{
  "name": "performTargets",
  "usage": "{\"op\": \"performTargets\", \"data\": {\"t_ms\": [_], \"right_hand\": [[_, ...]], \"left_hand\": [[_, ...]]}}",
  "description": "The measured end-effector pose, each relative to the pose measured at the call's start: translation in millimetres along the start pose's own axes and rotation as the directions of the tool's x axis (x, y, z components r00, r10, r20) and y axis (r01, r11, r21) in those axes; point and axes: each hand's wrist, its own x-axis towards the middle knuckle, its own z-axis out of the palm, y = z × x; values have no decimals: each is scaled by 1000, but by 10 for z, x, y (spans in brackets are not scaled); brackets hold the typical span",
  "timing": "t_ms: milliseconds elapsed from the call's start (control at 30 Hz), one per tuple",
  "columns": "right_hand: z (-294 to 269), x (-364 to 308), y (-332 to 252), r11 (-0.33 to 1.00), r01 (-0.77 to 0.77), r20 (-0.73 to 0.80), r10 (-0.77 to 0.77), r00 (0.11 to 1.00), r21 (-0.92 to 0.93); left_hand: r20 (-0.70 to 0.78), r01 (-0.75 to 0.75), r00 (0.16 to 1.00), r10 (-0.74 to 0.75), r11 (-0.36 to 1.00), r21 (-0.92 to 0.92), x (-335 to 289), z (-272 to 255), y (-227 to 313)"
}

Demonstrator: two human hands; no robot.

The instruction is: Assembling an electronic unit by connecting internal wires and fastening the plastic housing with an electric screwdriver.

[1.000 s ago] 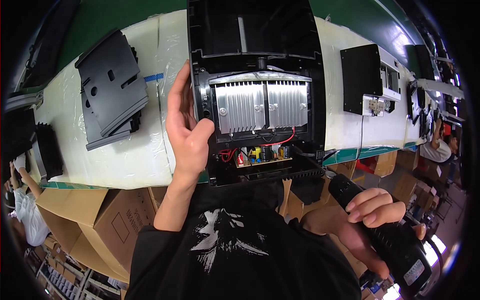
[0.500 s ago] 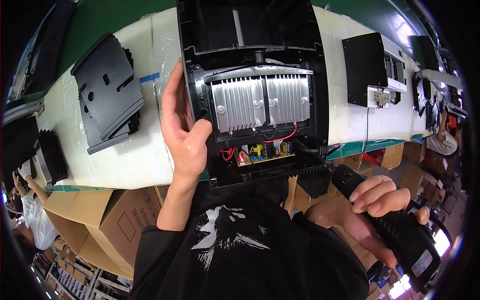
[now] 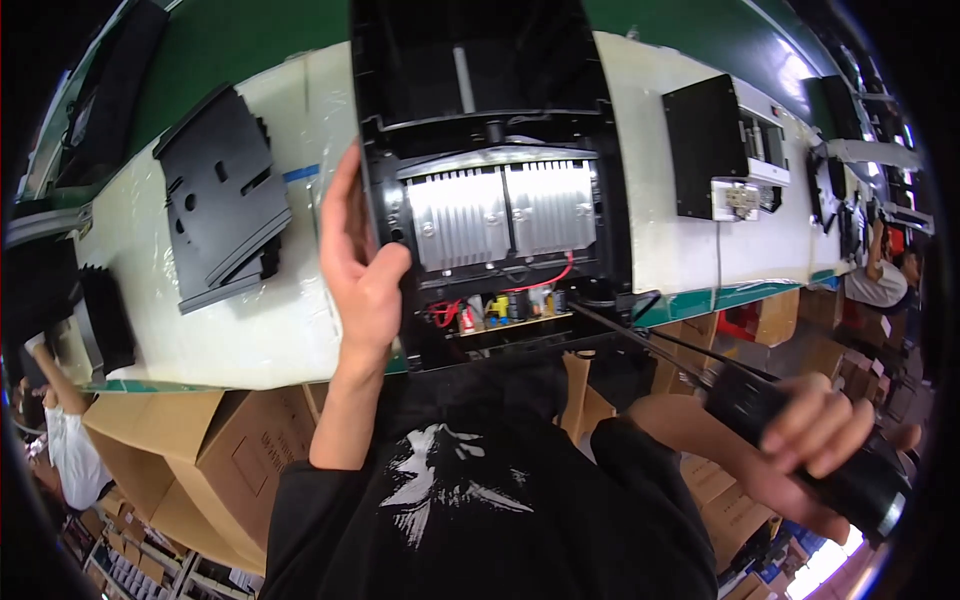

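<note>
Left grip point(image 3: 365, 285) clasping the black housing point(image 3: 616, 200) at the near edge of the counter point(image 3: 290, 345), right grip point(image 3: 818, 432) wrapped round the electric screwdriver point(image 3: 748, 408): guide its thin shaft point(image 3: 640, 339) clear of the red wires point(image 3: 443, 315).

A glossy green surface point(image 3: 250, 30) lies beyond the white-covered desk point(image 3: 260, 350); shelving point(image 3: 145, 568) stands on its near side, leftward, with grey floor point(image 3: 775, 355) and white glare point(image 3: 828, 572) near-side right of it.
</note>
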Motion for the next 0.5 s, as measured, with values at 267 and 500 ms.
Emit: {"op": "performTargets", "data": {"t_ms": [267,500], "right_hand": [[-1167,462,-501,834,402,-96,-467,879,-379],[-1692,532,136,712,241,-309,-549,776,-660]], "left_hand": [[4,-7,1000,7,999,34,6,25,54],[6,-9,1000,9,998,67,0,29,41]]}}
